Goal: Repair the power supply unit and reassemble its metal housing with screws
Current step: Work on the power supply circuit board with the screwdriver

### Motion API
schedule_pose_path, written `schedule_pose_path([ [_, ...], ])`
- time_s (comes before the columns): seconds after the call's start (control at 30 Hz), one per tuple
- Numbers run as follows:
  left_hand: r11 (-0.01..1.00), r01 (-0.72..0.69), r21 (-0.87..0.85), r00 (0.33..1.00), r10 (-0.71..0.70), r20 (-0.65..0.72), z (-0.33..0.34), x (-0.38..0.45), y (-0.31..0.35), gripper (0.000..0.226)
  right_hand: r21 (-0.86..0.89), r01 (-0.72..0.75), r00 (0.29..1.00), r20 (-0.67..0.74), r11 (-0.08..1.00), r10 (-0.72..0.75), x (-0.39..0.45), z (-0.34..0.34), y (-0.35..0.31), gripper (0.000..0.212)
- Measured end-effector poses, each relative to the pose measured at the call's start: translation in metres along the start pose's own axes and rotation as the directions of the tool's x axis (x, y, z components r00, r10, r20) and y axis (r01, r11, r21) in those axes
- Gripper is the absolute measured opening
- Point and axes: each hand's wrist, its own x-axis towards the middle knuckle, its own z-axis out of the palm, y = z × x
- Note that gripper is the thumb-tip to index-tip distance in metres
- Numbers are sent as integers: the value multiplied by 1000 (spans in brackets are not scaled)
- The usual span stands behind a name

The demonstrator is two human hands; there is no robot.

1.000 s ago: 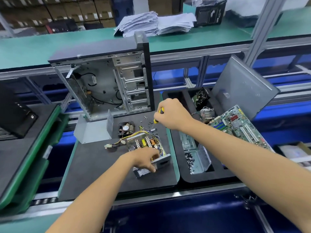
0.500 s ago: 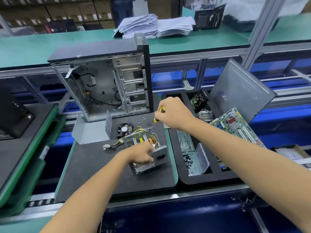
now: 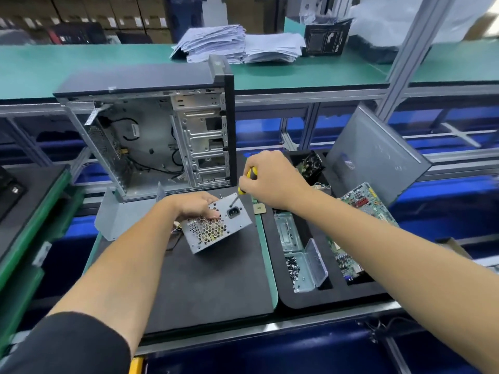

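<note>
Two hands work over the black mat [image 3: 205,279]. Left hand [image 3: 193,205] grips the power supply unit [image 3: 216,225] at its upper left edge, fingers curled over the top of the metal housing, fingertips [image 3: 213,214] lying on the perforated rear face just above the honeycomb grille. Unit is tilted up off the mat, rear face toward the camera; the black power socket [image 3: 233,212] sits to the right of those fingertips. A few coloured wires [image 3: 176,226] show below the left wrist, at the unit's left side.

Right hand [image 3: 270,180] holds a screwdriver [image 3: 244,184] with yellow-and-black handle, fingers curled closed round the handle, thumb side toward the unit. Shaft runs down and left from the fingers; tip meets the rear face just above the socket. Whether it sits in a screw head: cannot tell.

Beyond both hands stands the open computer case [image 3: 151,136], side panel off. Bent metal cover [image 3: 121,217] lies left of the left hand, just beside the case. Right of the right forearm: foam tray [image 3: 305,298] holding a clear plastic box of screws [image 3: 305,265] with lid raised, and a green motherboard [image 3: 361,206]. Grey side panel [image 3: 378,155] leans behind the tray.
</note>
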Motion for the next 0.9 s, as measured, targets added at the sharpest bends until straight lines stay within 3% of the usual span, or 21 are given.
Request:
schedule_pose_path([
  [0.17,999,-18,28,1000,19,-15,-8,8,-1,11,-36,-3,999,53,999,4,3,18,0,22],
  [0.3,999,-26,20,999,27,-29,-12,9,-2,34,-22,-13,997,74,1000,15,8,27,-3,22],
  [0.43,999,-12,30,1000,12,-12,-16,11,-5,15,-31,-15,997,74,999,17,15,28,-6,22],
  [0.57,1000,-3,-17,1000,3,-1,-14,10,-4,22,-63,-8,997,82,998,13,15,27,-6,21],
  [0.7,999,-3,-34,1000,3,13,-15,10,-3,8,-81,-11,995,101,997,19,13,27,-4,18],
  [0.9,1000,-12,-19,1000,12,-5,-13,8,-2,6,-177,77,987,154,981,-50,11,28,-6,17],
])
